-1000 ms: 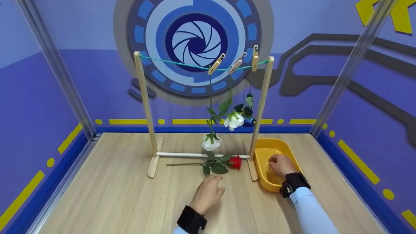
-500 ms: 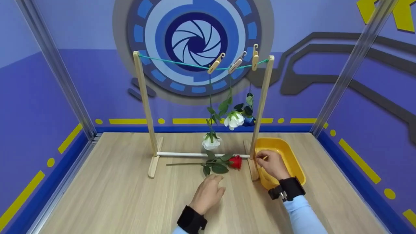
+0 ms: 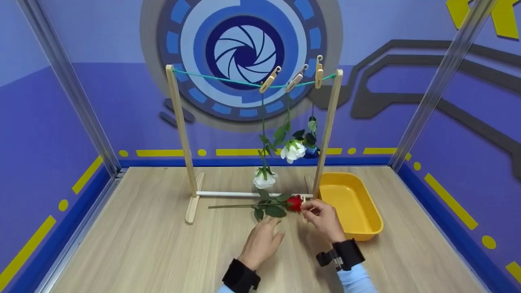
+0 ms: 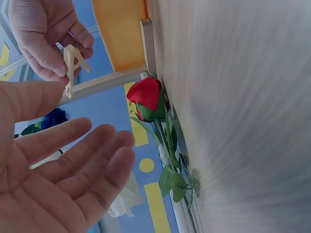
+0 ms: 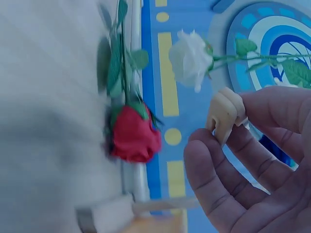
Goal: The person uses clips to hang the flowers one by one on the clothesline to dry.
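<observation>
My right hand [image 3: 325, 219] pinches a pale clothespin [image 5: 224, 114] between thumb and fingers, just right of the red rose's bloom. The red rose [image 3: 294, 203] lies on the table with its stem pointing left, in front of the rack's white bar. My left hand [image 3: 261, 241] is near the rose's leaves, its fingers extended and holding nothing; the left wrist view shows its bare palm [image 4: 43, 194]. Two white roses [image 3: 293, 151] and a dark blue rose [image 3: 311, 152] hang upside down from clothespins [image 3: 295, 78] on the green cord [image 3: 220, 78].
A wooden rack [image 3: 182, 134] carries the cord between two posts. To its right stands a yellow tray [image 3: 368, 211], beside the rack's right foot. Patterned walls and metal posts [image 3: 439, 85] enclose the wooden table [image 3: 150, 244].
My right hand has left the yellow tray and moved left to beside the red bloom, with the clothespin now visible in its fingers. The left hand has stayed nearly still.
</observation>
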Demonstrator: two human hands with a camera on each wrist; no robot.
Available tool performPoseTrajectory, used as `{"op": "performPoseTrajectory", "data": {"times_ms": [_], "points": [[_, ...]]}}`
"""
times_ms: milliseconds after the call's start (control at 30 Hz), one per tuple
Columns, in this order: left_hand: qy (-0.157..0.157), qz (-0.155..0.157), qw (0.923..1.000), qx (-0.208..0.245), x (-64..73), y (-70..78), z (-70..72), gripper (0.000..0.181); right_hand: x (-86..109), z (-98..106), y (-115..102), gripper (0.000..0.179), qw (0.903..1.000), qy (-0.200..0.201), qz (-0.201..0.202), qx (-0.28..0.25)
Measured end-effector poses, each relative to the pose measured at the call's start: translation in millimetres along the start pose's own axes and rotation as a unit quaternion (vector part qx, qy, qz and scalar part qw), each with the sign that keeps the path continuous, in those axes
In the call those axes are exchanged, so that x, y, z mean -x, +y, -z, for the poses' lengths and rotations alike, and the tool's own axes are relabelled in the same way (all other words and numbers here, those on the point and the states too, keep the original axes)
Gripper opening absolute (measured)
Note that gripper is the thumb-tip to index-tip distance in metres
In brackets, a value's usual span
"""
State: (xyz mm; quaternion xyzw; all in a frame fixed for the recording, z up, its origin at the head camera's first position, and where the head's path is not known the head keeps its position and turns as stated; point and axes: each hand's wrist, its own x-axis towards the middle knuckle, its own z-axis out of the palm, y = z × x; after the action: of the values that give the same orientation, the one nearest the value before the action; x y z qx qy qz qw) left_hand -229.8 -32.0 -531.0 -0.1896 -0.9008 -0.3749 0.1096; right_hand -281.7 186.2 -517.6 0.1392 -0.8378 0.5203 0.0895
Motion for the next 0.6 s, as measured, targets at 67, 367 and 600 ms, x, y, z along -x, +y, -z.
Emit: {"op": "performPoseTrajectory", "data": {"times_ms": [67, 367, 600], "points": [[0.006, -0.004, 1.0, 0.006, -0.4, 0.2, -1.0, 0.028, 3.1, -7, 0, 0.012, 0.9999, -0.001, 0.006, -0.014], [0.034, -0.021, 0.999, 0.019, -0.6, 0.9, -9.1, 0.032, 15.6, -36, -1, 0.012, 0.9969, -0.002, 0.058, -0.053], [0.063, -0.006, 0.9975, 0.032, -0.3, 0.3, -11.1, 0.028, 21.5, -49, -25, 0.013, 0.9944, 0.002, 0.099, -0.038]]}}
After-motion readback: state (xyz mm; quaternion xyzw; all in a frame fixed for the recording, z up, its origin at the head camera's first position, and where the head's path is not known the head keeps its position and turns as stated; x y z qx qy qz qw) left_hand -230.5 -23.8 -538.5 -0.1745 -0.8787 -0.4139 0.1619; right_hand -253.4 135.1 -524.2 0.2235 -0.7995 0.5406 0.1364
